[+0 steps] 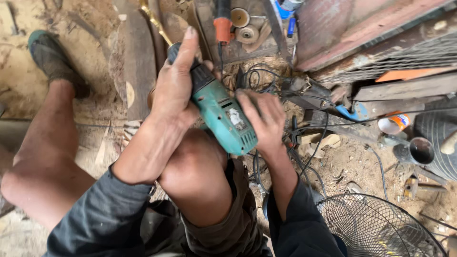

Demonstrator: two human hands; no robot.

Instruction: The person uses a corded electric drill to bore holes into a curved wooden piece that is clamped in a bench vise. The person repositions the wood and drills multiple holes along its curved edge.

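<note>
The left hand (173,83) is closed around the dark front part of a green power tool (223,116), with the thumb stretched straight along the top; the right hand (264,119) is pressed against the back end of the same tool, the fingers curled over its green body. The tool lies tilted between both hands, just above the bent knee (195,166) of the person; its nose points away, past the left hand, and I cannot tell what it touches there. Below the right hand, black cables (304,157) run over the sandy ground; nearer, under the right forearm, is the round wire guard of a fan (376,228). To the left of the left hand lies a dark curved wooden piece (138,62), and further left the other leg ends in a foot with a dark shoe (54,57). Beyond the left hand, an orange-handled tool (222,26) rests near two round discs (247,26). Far to the right of the right hand are an orange can (394,123) and a grey metal tube (414,151), lying on the ground.
</note>
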